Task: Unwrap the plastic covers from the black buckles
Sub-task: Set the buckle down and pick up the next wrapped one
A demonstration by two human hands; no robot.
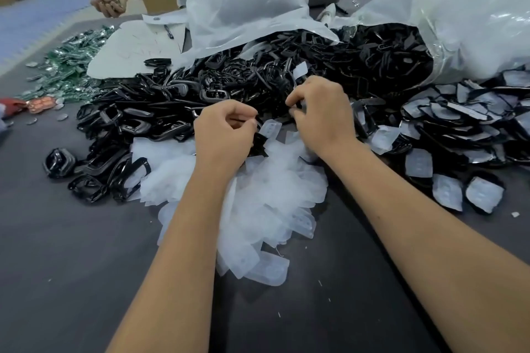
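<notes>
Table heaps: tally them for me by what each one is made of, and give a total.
Unwrapped black buckles: 1
Wrapped buckles: 1
Empty plastic covers: 1
Small green and silver pieces: 1
Total: 4 heaps

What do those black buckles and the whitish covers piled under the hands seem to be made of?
The black buckles look like glossy plastic or lacquered metal: bright highlights run along their rims, and the picture can't settle which. The plastic covers look like thin, soft, translucent film, milky and crumpled, with dark shapes showing through.
</notes>
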